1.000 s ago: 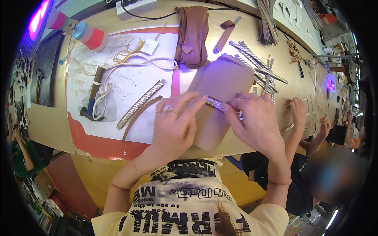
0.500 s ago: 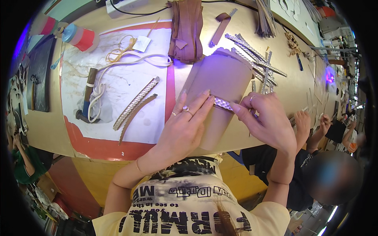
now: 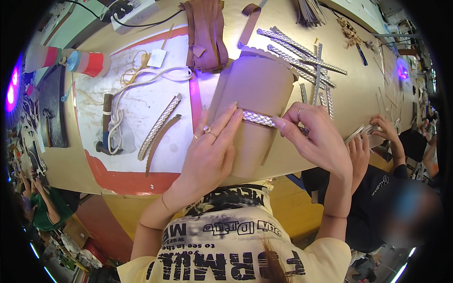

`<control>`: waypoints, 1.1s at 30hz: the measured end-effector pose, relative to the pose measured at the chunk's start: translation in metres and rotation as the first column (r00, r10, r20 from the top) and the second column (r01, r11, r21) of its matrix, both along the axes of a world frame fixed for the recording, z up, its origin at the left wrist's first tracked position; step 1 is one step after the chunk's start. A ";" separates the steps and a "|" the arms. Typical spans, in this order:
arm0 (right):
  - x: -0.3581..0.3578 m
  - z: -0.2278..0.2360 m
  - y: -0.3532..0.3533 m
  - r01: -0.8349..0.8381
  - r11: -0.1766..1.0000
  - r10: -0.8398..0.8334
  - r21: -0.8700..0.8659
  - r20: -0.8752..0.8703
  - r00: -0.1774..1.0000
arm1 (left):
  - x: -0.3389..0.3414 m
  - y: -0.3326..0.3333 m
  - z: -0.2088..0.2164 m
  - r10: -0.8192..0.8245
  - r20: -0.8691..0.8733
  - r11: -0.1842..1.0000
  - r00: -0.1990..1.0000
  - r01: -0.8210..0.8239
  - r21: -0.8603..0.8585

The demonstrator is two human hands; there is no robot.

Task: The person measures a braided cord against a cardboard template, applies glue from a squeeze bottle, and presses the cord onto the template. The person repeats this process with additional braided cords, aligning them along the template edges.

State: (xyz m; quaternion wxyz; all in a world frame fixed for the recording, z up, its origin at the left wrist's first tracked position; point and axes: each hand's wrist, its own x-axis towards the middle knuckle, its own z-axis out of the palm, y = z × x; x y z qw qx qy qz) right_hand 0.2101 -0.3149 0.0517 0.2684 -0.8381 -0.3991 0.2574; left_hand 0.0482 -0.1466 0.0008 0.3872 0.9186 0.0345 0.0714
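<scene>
Across a tan, rounded form (image 3: 259,78) on the table lies a short silvery braided strip (image 3: 257,119). My left hand (image 3: 210,146) rests with outstretched fingers on the form's left side, fingertips touching the strip's left end. At the right end, the thumb and forefinger of my right hand (image 3: 317,134) pinch the strip; its tip is hidden under them. Left of my hands, another braided strip (image 3: 158,127) and a thin brown strip (image 3: 162,145) lie on a stained white sheet (image 3: 127,162).
Several braided strips (image 3: 302,59) lie beyond my right hand. Brown leather-like bands (image 3: 205,35) sit at the back. A hammer (image 3: 105,125), white cord (image 3: 155,74) and red-banded bottle (image 3: 89,63) stand or lie left. At right, a co-worker's hands (image 3: 361,151) hold strips.
The view has shifted, so the table's things appear moved slightly. My hands keep their places on the form and strip. The co-worker's hands at right have come closer together around strips.
</scene>
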 end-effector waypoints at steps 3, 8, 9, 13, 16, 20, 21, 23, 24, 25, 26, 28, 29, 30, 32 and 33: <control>0.000 -0.002 -0.002 0.011 1.000 -0.011 -0.003 -0.019 1.000 | 0.000 0.000 0.000 -0.001 0.001 1.000 1.000 0.001 -0.002; -0.003 -0.005 -0.002 0.042 0.999 -0.041 0.012 -0.029 0.999 | 0.000 0.000 0.000 0.000 0.001 1.000 1.000 0.000 0.015; -0.004 -0.006 -0.002 0.049 0.999 -0.049 0.012 -0.025 0.998 | 0.000 0.000 -0.001 0.002 -0.006 1.000 1.000 -0.002 0.012; -0.006 -0.009 -0.002 0.028 0.999 -0.029 0.018 0.068 0.997 | 0.000 0.001 -0.001 0.006 0.013 1.000 1.000 -0.006 0.006; -0.007 -0.011 0.000 0.066 0.995 -0.069 0.069 0.045 0.997 | 0.001 0.003 -0.001 0.010 0.035 1.000 0.999 -0.009 -0.010; -0.010 -0.005 0.006 0.080 0.995 -0.083 0.058 0.054 0.995 | -0.001 0.006 0.002 0.044 0.035 0.996 0.998 -0.042 -0.074; -0.012 -0.004 0.008 0.093 0.994 -0.096 0.057 0.044 0.994 | -0.002 0.007 0.003 0.059 0.030 0.994 0.998 -0.056 -0.099; -0.016 0.001 0.015 0.095 0.995 -0.098 0.038 0.081 0.992 | -0.004 0.012 0.005 0.085 0.093 0.996 0.992 -0.084 -0.010; -0.019 0.003 0.018 0.085 0.996 -0.087 0.021 0.128 0.988 | -0.005 0.013 0.006 0.091 0.123 0.995 0.988 -0.097 0.040; -0.022 0.005 0.022 0.069 0.997 -0.072 0.023 0.179 0.981 | -0.007 0.014 0.007 0.094 0.119 0.994 0.989 -0.099 0.038; -0.026 0.006 0.027 0.063 0.998 -0.060 -0.009 0.203 0.977 | -0.010 0.014 0.009 0.094 0.113 0.994 0.989 -0.100 0.045; -0.032 0.009 0.034 0.035 0.999 -0.027 -0.026 0.267 0.963 | -0.011 0.011 0.010 0.071 0.103 0.997 0.992 -0.074 0.021; -0.032 0.011 0.037 0.043 0.998 -0.028 -0.050 0.267 0.963 | -0.010 0.007 0.009 0.047 0.096 0.999 0.994 -0.047 -0.010; -0.031 0.012 0.038 0.047 0.997 -0.028 -0.064 0.268 0.963 | -0.010 0.003 0.008 0.025 0.081 0.999 0.996 -0.022 -0.039; -0.027 0.014 0.040 0.053 0.994 -0.027 -0.094 0.251 0.967 | -0.007 -0.002 0.004 0.015 0.073 0.998 0.997 -0.011 -0.055; -0.023 0.015 0.039 0.055 0.992 -0.029 -0.110 0.233 0.972 | -0.005 -0.004 0.002 0.020 0.070 0.999 0.997 -0.017 -0.049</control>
